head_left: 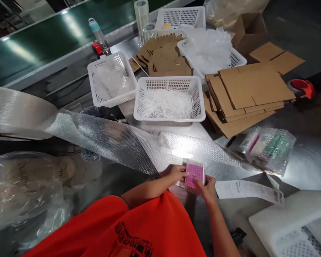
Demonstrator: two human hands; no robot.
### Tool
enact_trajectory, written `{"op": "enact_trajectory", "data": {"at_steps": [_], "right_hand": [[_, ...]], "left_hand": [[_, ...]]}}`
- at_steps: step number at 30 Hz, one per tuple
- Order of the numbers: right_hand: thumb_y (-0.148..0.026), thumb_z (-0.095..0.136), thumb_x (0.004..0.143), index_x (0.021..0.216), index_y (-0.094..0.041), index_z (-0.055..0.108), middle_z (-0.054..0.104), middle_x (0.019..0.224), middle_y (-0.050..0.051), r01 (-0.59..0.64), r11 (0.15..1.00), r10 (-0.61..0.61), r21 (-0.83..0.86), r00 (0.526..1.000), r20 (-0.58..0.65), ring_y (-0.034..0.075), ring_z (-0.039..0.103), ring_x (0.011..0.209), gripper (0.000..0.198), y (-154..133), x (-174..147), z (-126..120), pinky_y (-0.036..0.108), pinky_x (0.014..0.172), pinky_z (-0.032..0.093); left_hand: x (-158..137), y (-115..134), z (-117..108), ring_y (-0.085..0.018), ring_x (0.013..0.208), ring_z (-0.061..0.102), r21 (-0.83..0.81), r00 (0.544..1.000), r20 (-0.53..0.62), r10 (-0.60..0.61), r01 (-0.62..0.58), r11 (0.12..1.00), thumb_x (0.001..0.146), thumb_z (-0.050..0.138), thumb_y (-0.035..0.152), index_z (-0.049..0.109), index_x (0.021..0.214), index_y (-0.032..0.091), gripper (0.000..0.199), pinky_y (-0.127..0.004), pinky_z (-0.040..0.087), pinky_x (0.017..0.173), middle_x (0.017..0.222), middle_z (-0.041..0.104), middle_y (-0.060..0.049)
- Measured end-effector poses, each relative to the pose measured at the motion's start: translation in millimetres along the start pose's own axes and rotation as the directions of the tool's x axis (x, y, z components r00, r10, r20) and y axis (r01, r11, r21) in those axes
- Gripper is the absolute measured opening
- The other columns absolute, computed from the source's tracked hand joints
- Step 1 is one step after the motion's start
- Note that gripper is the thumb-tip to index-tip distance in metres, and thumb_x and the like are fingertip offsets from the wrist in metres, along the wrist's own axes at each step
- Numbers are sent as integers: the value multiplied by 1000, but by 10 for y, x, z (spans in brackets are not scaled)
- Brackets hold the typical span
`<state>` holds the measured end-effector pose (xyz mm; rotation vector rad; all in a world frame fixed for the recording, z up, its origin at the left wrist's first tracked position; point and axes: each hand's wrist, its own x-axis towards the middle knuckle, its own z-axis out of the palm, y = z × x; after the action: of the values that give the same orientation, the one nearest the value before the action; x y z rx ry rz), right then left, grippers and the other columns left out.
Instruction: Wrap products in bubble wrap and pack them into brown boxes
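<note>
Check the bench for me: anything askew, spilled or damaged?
The bubble wrap looks twisted between its roll and the table, rather than running flat. The flat cardboard is stacked unevenly, its edges fanned out. I see no clear spill or damage.

A pink package [194, 172] was held between the left hand [178, 174], at its nine o'clock, and the right hand [209, 190], between four and five, whose thumb was laid on top. Bubble wrap [107, 139] was stretched from a large roll [18, 110] between nine and ten. White filler [167, 104] was contained in a white basket [168, 119] between eleven and twelve; flattened cardboard [256, 87] was stacked at one, wrapped bundles [273, 148] between two and three, and a printed strip [246, 190] was laid between three and four.
</note>
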<state>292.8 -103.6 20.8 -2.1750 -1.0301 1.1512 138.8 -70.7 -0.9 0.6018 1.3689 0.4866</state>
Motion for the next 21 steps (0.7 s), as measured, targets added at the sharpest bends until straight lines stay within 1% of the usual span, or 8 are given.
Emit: {"op": "enact_trajectory", "data": {"at_steps": [3,6,9,12,15,17,18,21], "right_hand": [[-58,72,52,105,-20,45,62,94,10,12,982,-27,-190,997,-74,30,62,90,71,-166,-86,187,43,79,53],[-48,69,63,113,-10,49,58,111,26,20,923,-92,-383,981,-171,42,55,107,66,-390,-288,492,54,89,44],[-40,59,76,119,-4,49,48,125,35,43,855,-171,-517,964,-204,47,48,115,57,-553,-519,728,57,88,41],[-33,47,86,119,-6,53,49,125,33,103,775,-258,-624,952,-163,43,50,109,43,-629,-681,823,54,83,42],[-35,46,90,120,-9,55,53,121,28,258,647,-406,-718,913,-38,38,53,101,41,-654,-756,853,48,81,43],[-34,48,90,120,-11,56,55,119,25,363,583,-473,-727,879,60,34,54,99,39,-669,-767,892,44,81,43],[-32,48,90,120,-12,56,57,118,23,393,577,-476,-716,874,96,33,55,98,37,-679,-765,924,43,81,43],[-33,48,89,126,-10,53,58,116,22,392,582,-430,-712,892,139,33,55,97,44,-710,-746,1045,43,81,43]], "left_hand": [[24,-6,-88,-15,72,62,96,996,-92,19,-11,995,72,68,10,74,86,14,16,-28,51,69,82,71,-4],[-28,13,-207,-18,88,62,209,975,-203,88,-44,977,72,63,5,73,86,17,20,-29,48,83,86,71,-4],[-131,40,-282,-19,89,62,281,967,-210,144,-81,956,81,59,16,73,80,18,14,-29,47,84,84,71,-3],[-190,73,-384,-18,78,61,313,978,-149,146,-93,945,80,65,30,71,72,16,17,-28,47,72,72,68,-1],[-170,105,-590,-17,67,60,313,989,-98,110,-75,947,77,67,27,71,70,14,16,-26,46,63,65,67,-1],[-142,114,-765,-16,68,61,314,989,-106,105,-67,947,77,65,20,72,71,14,11,-26,46,64,67,68,-1],[-133,113,-848,-17,70,62,321,986,-124,111,-66,945,76,64,17,72,72,14,9,-26,47,67,70,69,-1],[-143,89,-1024,-19,81,64,358,968,-204,143,-63,931,73,64,11,72,74,15,9,-29,47,79,77,71,-3]]}}
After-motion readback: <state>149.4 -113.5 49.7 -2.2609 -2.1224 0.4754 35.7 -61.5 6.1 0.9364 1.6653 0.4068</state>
